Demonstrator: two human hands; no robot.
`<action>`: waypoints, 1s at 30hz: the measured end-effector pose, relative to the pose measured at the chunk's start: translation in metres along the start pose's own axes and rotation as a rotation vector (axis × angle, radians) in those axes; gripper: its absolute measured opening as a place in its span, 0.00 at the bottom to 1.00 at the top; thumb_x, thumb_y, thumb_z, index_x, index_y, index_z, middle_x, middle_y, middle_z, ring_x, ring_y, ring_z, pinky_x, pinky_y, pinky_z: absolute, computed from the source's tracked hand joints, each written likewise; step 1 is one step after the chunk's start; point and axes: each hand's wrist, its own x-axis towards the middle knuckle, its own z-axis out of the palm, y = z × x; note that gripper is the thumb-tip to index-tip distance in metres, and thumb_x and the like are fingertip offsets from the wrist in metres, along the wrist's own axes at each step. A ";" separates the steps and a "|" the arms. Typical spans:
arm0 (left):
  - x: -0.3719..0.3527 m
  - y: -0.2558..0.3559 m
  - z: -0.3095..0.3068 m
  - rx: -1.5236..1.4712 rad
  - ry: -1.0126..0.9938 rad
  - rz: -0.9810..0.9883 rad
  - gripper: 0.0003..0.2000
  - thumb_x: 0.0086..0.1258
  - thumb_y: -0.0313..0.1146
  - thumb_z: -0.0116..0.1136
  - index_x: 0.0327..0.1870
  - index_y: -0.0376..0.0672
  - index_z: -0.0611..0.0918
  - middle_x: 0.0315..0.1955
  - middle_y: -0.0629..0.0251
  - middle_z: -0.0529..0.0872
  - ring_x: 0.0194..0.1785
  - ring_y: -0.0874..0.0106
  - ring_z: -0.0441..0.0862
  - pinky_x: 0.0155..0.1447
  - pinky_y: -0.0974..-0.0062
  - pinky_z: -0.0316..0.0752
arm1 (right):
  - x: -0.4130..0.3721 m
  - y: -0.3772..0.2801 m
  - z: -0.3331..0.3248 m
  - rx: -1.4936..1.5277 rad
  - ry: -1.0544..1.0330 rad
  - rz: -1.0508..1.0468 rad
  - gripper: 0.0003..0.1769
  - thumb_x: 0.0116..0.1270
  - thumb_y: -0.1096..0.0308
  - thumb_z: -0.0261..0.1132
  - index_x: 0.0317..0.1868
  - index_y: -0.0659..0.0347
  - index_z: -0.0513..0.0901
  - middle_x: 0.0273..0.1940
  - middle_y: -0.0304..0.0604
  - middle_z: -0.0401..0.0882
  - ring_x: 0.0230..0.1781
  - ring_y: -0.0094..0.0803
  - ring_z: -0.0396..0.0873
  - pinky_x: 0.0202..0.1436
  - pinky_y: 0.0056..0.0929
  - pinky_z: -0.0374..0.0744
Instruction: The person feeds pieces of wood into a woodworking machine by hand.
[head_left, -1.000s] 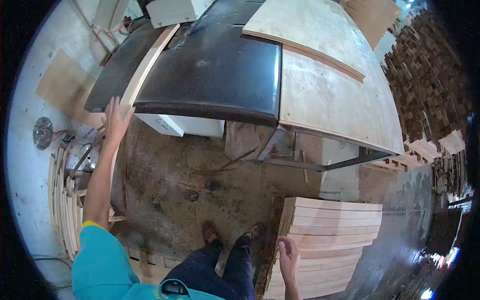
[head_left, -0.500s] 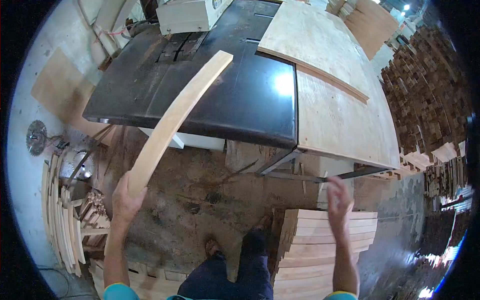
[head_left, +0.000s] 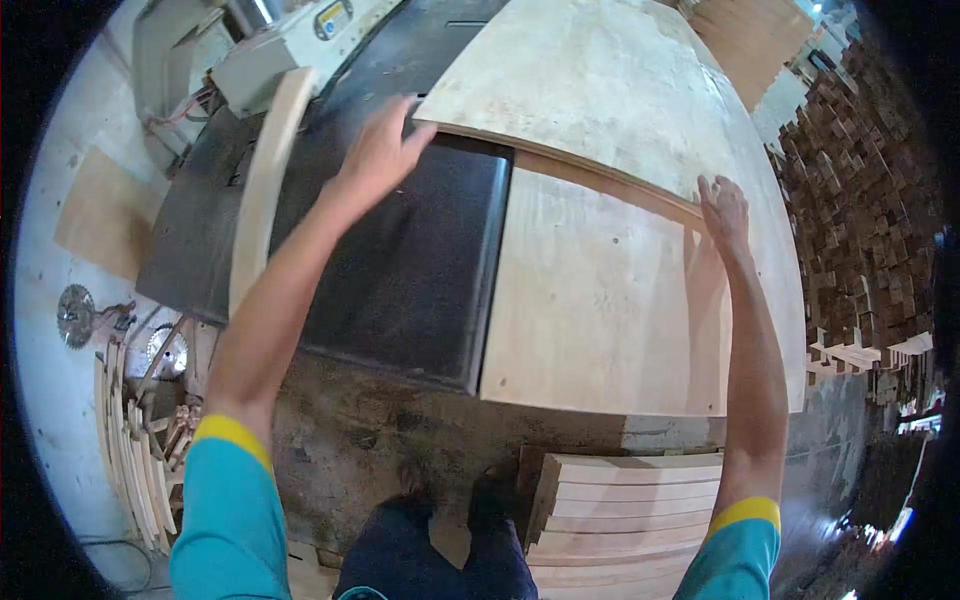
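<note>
While both arms reach out over the counter [head_left: 400, 270], the two hands are at the near corners of a big flat wood sheet [head_left: 600, 90]. The sheet lies on a pale wood top [head_left: 590, 290] beside the black part of the counter, and its left corner pokes out over the black. The left hand [head_left: 378, 160] is by that left corner, with its thumb and fingers spread apart. It is a bit blurry, so I cannot tell if it touches the wood. The right hand [head_left: 728, 215] is at the right corner with its fingers bent. I cannot tell if it grips the sheet or just rests there.

A long, thin plank [head_left: 265, 185] lies on the black part, to the left of the left arm. Its far end is near a whitish machine box [head_left: 300, 50]. Down on the floor, a neat stack of pale boards [head_left: 620, 520] sits below the pale top. Over on the left, a round saw blade [head_left: 76, 316] is up by the wall, and thin sticks [head_left: 130, 450] lean below it.
</note>
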 end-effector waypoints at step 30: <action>-0.039 0.033 0.040 -0.071 0.041 -0.134 0.19 0.67 0.42 0.59 0.51 0.36 0.80 0.58 0.39 0.75 0.60 0.50 0.76 0.62 0.60 0.72 | -0.140 -0.027 -0.051 -0.434 -0.022 0.268 0.23 0.74 0.51 0.49 0.62 0.52 0.73 0.70 0.47 0.60 0.71 0.50 0.57 0.66 0.68 0.56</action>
